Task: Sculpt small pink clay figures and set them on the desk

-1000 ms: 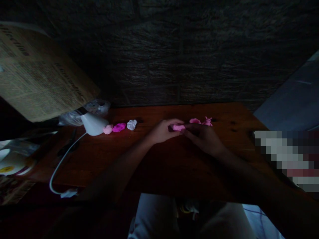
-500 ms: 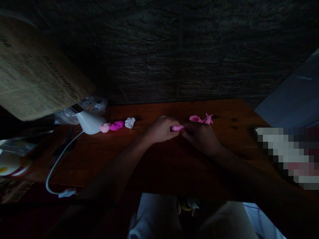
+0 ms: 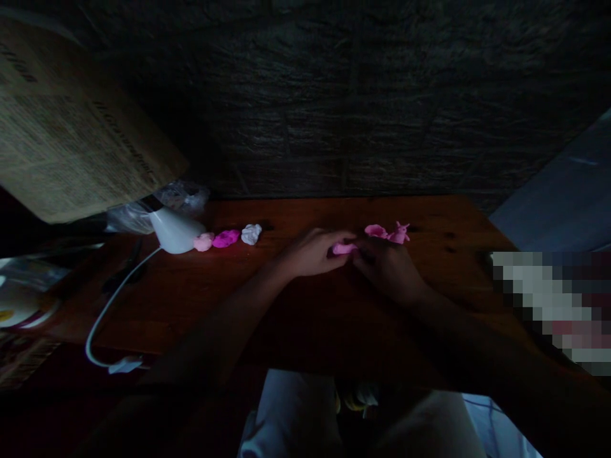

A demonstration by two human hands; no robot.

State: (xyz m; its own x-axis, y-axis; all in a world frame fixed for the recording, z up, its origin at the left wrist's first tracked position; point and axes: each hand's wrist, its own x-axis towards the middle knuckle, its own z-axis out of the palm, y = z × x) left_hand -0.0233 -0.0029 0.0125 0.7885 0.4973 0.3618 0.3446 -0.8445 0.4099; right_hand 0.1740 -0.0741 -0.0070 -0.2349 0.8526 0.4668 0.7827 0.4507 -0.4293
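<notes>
One bit of pink clay (image 3: 344,249) sits over the bench (image 3: 305,213), gripped between my left hand (image 3: 321,251) and right hand (image 3: 389,264), seemingly half-shaped. Beyond, I judge a dish (image 3: 375,230) and figure (image 3: 400,233) formed; leftward, three lumps (image 3: 226,239) look unworked. Against a second ago, the clay looks slightly thinner; the lumps stay put.

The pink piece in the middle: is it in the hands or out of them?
In: the pink piece shows between the curled left hand and the right hand, whose fingers meet there.
</notes>
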